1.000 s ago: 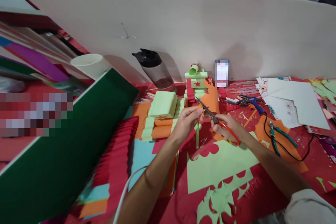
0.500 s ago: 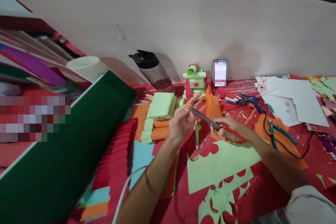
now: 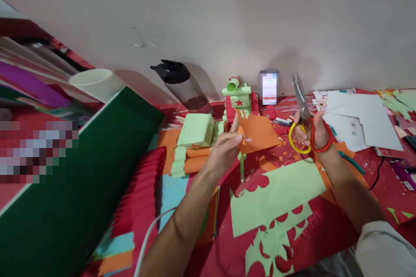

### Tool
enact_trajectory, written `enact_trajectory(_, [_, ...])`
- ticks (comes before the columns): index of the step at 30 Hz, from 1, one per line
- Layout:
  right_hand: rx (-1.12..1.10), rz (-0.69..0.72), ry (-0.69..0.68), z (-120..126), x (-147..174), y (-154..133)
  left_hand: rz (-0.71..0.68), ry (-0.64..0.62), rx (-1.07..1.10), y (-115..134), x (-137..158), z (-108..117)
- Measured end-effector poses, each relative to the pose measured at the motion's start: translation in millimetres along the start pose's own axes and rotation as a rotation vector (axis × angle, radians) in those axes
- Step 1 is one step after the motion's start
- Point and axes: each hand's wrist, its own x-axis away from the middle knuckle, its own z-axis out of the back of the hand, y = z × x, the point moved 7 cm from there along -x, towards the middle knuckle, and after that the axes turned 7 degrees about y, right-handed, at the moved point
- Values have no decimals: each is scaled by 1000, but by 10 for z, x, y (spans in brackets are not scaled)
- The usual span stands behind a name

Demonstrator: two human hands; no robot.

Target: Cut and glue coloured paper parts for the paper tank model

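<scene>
My left hand [image 3: 224,149] pinches a piece of orange paper [image 3: 260,132] by its left edge, fingers closed. To the right, my right hand [image 3: 320,134] grips a pair of scissors [image 3: 301,101] by its red and yellow handles. The blades point up and stand slightly apart, clear of the orange paper. Below the hands lies a light green sheet [image 3: 276,194] with scalloped cuts along its edge. Behind my left hand stand a green paper box [image 3: 196,130] and a green and red paper model [image 3: 239,103] with a red star.
A tilted water bottle [image 3: 185,88] and a phone [image 3: 269,88] are by the white partition. A dark green board [image 3: 87,181] slants along the left, near a white cup [image 3: 97,84]. White sheets [image 3: 373,117] lie at right; cut green scraps [image 3: 269,246] lie in front.
The scissors have swung from pointing left by my left hand to upright, farther right. The orange paper now shows broader in my left hand, and its fingers have closed more.
</scene>
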Motion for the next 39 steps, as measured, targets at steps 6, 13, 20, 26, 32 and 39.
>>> enact_trajectory(6, [23,63,287,259,-63,3,-119,39,-380,-19,-84,6])
enact_trajectory(13, [-3,70,277,240,-98,26,-92,39,-461,-40,-98,17])
enact_trajectory(20, [-41,85,333,321,-126,83,75,-276,-191,71,167,-144])
enact_trajectory(26, [-88,82,230,197,-125,51,47,-594,-478,-65,275,-418])
enact_trajectory(32, [2,71,10,-90,-31,-49,-250,-722,-680,-313,440,-761])
enact_trajectory(39, [50,69,-97,-161,-22,-31,-249,-454,-642,-270,271,-608])
